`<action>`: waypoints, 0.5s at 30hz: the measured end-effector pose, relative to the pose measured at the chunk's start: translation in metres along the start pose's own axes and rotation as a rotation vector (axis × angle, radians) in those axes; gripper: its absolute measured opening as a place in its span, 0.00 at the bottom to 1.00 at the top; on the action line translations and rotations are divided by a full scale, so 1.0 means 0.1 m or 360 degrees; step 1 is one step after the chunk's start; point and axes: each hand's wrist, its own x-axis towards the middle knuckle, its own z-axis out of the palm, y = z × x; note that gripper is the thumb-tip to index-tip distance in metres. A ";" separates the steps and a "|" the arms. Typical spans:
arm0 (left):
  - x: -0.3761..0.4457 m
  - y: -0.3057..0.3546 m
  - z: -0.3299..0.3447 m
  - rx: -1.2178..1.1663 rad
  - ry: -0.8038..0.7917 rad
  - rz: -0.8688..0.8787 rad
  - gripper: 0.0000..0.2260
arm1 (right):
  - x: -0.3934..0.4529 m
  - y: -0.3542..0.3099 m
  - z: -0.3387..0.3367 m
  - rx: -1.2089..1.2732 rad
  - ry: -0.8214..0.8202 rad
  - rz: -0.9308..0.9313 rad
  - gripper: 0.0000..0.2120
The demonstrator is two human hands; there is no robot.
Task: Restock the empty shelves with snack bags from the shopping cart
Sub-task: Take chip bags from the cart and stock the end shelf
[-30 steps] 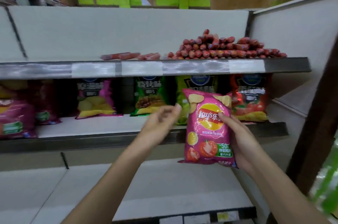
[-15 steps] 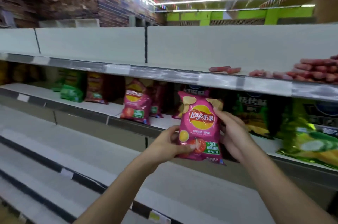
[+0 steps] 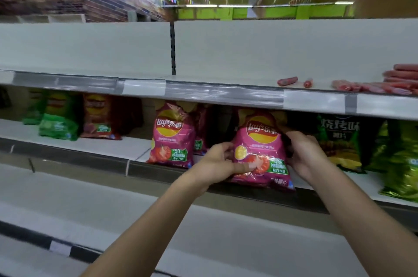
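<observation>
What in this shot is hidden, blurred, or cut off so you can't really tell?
Head view only:
- Held pink chip bag: its bottom edge's contact with the middle shelf is hidden by the left hand.
- Right hand: fingertips hidden behind the bag.
- Sausages: pile cut off by the right edge.
- Far-left bags: blurred, labels unreadable.
- Shopping cart: out of frame.

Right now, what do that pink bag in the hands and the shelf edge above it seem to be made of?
Pink chip bag: glossy plastic film, it seems; it crinkles and catches light glare. Upper shelf edge: grey strip, probably clear plastic over painted metal, judging by its dull sheen and the white labels; blur leaves this open.
</observation>
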 end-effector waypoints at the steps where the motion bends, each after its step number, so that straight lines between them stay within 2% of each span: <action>1: -0.03 -0.05 -0.02 0.0003 0.0000 0.0005 0.28 | -0.01 0.02 0.01 -0.0025 -0.0005 -0.0013 0.18; 4: -0.13 -0.16 -0.12 0.0004 0.0008 -0.0003 0.25 | -0.04 0.10 0.14 -0.0089 -0.0031 -0.0040 0.20; 7: -0.21 -0.24 -0.33 -0.0009 0.0064 0.0012 0.23 | -0.12 0.14 0.37 -0.0112 -0.0104 -0.0069 0.16; 9: -0.29 -0.27 -0.49 -0.0046 0.0106 0.0022 0.24 | -0.18 0.15 0.55 -0.0107 -0.0168 -0.0090 0.13; 12: -0.45 -0.32 -0.72 -0.0037 0.0161 0.0015 0.27 | -0.26 0.21 0.79 -0.0096 -0.0240 -0.0104 0.16; 15: -0.63 -0.40 -0.95 -0.0048 0.0205 -0.0023 0.27 | -0.38 0.28 1.01 -0.0093 -0.0348 -0.0077 0.17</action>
